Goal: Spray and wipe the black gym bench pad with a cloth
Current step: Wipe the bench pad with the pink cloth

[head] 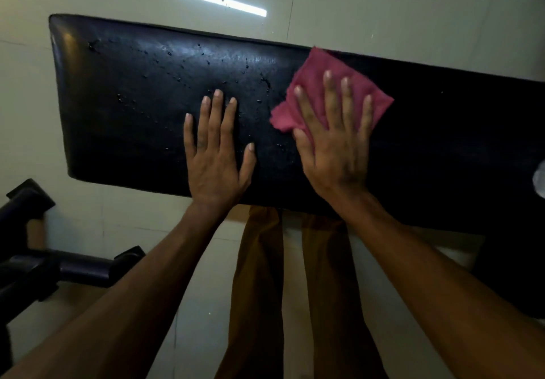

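Observation:
The black gym bench pad (141,119) runs across the view from left to right. Droplets of liquid speckle its left and middle parts. A pink cloth (312,66) lies flat on the pad right of the middle. My right hand (336,142) presses down on the cloth with fingers spread. My left hand (215,154) rests flat on the bare wet pad just left of the cloth, fingers apart, holding nothing. No spray bottle can be made out for certain.
A black metal frame with tubular bars (44,266) stands at the lower left on the pale tiled floor (383,4). My legs in orange-brown trousers (259,290) are below the pad's near edge. A pale blurred object (540,181) shows at the right edge.

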A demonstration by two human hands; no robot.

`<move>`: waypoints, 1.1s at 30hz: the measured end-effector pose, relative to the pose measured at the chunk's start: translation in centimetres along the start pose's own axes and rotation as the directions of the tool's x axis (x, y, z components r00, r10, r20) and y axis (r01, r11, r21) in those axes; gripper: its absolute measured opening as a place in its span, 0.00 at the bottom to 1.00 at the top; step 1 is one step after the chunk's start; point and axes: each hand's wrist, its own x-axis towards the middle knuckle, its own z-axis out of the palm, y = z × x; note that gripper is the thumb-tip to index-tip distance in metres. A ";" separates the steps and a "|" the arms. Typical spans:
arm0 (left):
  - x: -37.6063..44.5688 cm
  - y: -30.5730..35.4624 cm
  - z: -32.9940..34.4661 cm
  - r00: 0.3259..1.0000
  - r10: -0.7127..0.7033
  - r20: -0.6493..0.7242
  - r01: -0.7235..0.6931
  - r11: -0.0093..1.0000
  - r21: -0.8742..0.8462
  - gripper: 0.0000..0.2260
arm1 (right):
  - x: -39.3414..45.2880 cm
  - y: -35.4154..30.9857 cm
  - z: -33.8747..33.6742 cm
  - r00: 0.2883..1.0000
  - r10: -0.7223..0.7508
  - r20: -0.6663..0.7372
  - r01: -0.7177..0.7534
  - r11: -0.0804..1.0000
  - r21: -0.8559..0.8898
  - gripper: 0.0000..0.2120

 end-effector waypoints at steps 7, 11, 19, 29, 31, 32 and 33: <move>-0.1 -0.1 0.2 1.000 -0.007 0.016 0.007 1.000 -0.011 0.31 | -1.3 3.9 -0.4 0.875 0.481 -0.046 -0.482 0.876 0.003 0.29; -0.1 -0.2 0.2 1.000 -0.002 0.023 0.002 1.000 -0.001 0.32 | 3.1 -1.7 -0.3 0.808 0.583 -0.080 -0.578 0.812 0.078 0.27; -0.2 -0.2 0.1 1.000 0.002 0.031 -0.002 1.000 -0.021 0.31 | -11.3 2.2 1.0 0.901 0.433 0.032 -0.433 0.892 0.129 0.27; -0.1 -0.1 -0.2 1.000 0.008 0.016 -0.008 1.000 -0.016 0.30 | -12.8 -4.1 2.8 0.980 0.193 0.051 -0.198 0.972 0.123 0.25; -0.1 -0.1 -0.2 1.000 0.011 0.019 -0.010 1.000 -0.024 0.30 | -12.8 -0.2 2.4 0.957 0.290 -0.004 -0.288 0.950 0.119 0.25; -0.1 -0.1 -0.2 1.000 0.008 0.018 -0.008 1.000 -0.023 0.30 | -12.0 1.5 2.1 0.889 0.453 -0.066 -0.440 0.886 0.147 0.25; -0.1 -0.1 -0.1 1.000 0.005 0.017 -0.005 1.000 -0.020 0.30 | -10.7 2.8 1.8 0.758 0.642 -0.115 -0.609 0.760 0.226 0.25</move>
